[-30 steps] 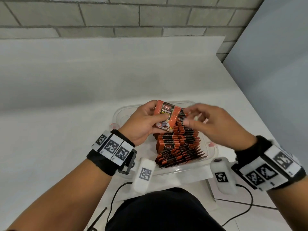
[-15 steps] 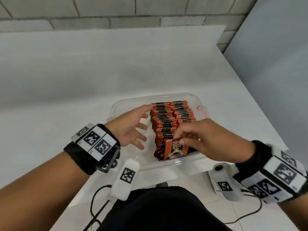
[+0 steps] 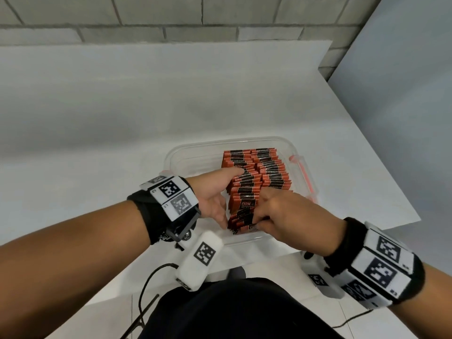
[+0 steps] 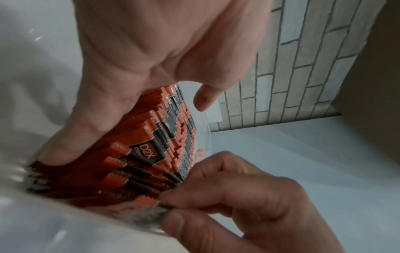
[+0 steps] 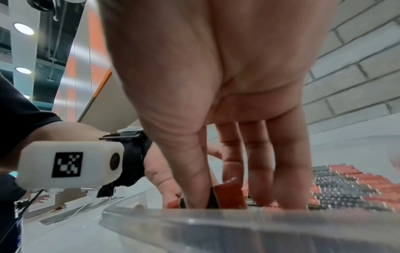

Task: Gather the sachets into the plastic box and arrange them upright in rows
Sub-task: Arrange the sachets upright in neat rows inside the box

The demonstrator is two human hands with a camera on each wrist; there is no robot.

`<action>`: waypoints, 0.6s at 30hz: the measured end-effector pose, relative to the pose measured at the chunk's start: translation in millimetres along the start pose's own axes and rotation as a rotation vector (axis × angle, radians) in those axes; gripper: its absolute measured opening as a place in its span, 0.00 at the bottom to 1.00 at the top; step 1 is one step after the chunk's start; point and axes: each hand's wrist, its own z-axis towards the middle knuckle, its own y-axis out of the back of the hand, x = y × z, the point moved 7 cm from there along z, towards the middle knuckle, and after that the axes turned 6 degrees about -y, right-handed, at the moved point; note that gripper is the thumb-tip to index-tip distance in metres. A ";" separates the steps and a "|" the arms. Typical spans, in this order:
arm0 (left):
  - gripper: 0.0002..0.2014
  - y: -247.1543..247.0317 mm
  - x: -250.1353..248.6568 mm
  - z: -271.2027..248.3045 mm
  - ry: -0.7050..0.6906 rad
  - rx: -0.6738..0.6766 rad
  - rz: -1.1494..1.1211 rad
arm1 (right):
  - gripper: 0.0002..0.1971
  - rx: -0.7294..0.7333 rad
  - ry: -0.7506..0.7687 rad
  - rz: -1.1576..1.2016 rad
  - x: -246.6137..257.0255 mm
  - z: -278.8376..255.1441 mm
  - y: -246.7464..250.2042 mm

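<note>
A clear plastic box [image 3: 195, 148] sits on the white table near its front edge. Orange-and-black sachets [image 3: 259, 172] stand upright in it in two rows along its right half. My left hand [image 3: 220, 199] presses flat against the left side of the left row, its thumb lying on the sachet tops [image 4: 173, 137]. My right hand [image 3: 259, 223] is at the near end of that row and pinches one sachet [image 5: 229, 193] between thumb and forefinger, low behind the box's front wall [image 5: 216, 222]. Its other fingers [image 5: 288, 171] touch the sachet tops.
The box has red latches [image 3: 305, 177] on its right side, and its left half holds no sachets. A brick wall [image 3: 220, 18] runs behind the table and a grey panel [image 3: 403, 94] stands at the right. A cable [image 3: 146, 285] hangs below the front edge.
A second ago the left hand held a sachet above the box. The right hand carried it to the row's near end and pushed it lower. The left hand moved against the row's side.
</note>
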 end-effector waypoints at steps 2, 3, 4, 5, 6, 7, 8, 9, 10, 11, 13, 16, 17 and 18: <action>0.14 -2.7 -2.0 -0.2 -0.018 0.006 -0.012 | 0.13 0.001 -0.013 -0.004 0.5 0.6 -2.7; 0.14 -2.0 -3.1 -0.2 -0.033 0.003 -0.016 | 0.13 0.013 -0.019 -0.006 -0.5 1.4 -4.9; 0.14 -1.2 -3.9 -0.4 -0.048 0.000 -0.021 | 0.13 0.034 -0.028 -0.014 -1.9 2.9 -7.3; 0.14 -0.4 -4.5 0.1 -0.060 -0.004 -0.030 | 0.12 0.057 -0.038 -0.028 -3.6 4.7 -9.7; 0.14 0.4 -5.0 1.0 -0.074 -0.009 -0.031 | 0.12 0.070 -0.046 -0.041 -4.8 6.5 -10.7; 0.14 0.3 -5.3 1.5 -0.088 -0.010 -0.030 | 0.10 0.075 -0.050 -0.053 -5.4 8.3 -11.1; 0.14 0.1 -5.5 2.4 -0.100 -0.008 -0.029 | 0.09 0.075 -0.048 -0.062 -4.9 9.7 -10.6; 0.13 -0.3 -5.9 3.4 -0.110 0.001 -0.024 | 0.09 0.074 -0.041 -0.071 -4.0 10.9 -10.4; 0.12 -0.6 -6.4 3.6 -0.118 0.011 -0.017 | 0.08 0.075 -0.033 -0.077 -2.9 12.2 -10.0; 0.12 -0.4 -6.9 3.3 -0.126 0.016 -0.015 | 0.08 0.078 -0.028 -0.079 -2.2 13.2 -10.0; 0.12 2.0 -7.3 4.1 -0.134 0.018 -0.031 | 0.08 0.093 -0.028 -0.078 -2.1 15.8 -10.5; 0.12 3.0 -5.6 5.2 -0.135 0.021 -0.030 | 0.05 0.098 -0.034 -0.087 -3.5 19.1 -11.4; 0.11 2.5 -4.4 6.5 -0.131 0.031 -0.027 | 0.05 0.100 -0.033 -0.093 -3.9 20.0 -11.9; 0.12 1.8 -3.3 7.8 -0.126 0.044 -0.025 | 0.05 0.101 -0.029 -0.102 -4.0 21.0 -12.4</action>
